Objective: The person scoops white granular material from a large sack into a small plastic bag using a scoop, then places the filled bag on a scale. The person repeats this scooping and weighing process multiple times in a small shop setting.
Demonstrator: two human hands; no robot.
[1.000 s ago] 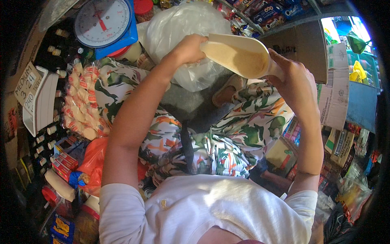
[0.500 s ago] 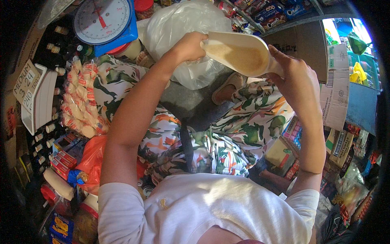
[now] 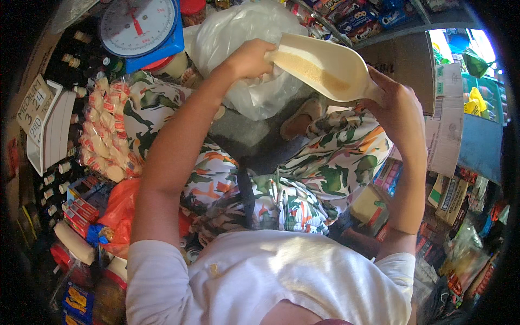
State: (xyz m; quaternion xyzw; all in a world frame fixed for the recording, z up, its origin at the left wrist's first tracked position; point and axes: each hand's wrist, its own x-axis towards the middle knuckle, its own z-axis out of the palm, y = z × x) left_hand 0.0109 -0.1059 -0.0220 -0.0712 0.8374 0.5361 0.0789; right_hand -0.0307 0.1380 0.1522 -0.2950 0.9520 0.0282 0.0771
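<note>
One cream scoop (image 3: 331, 54) holding tan powder (image 3: 307, 69) is at the frame's upper centre, its handle clamped by the right hand's (image 3: 394, 98) fingers, while the left hand (image 3: 251, 58) curls at its lip, whether gripping anything I cannot tell, with a translucent plastic bag (image 3: 230, 27) behind and a blue dial scale (image 3: 141, 30) upper left.

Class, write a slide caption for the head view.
Right hand holding a cream scoop of tan granules, left hand at its open end, plastic bag behind.

Glare upper right, sunlit shirt (image 3: 260, 265), dark fisheye rim.
</note>
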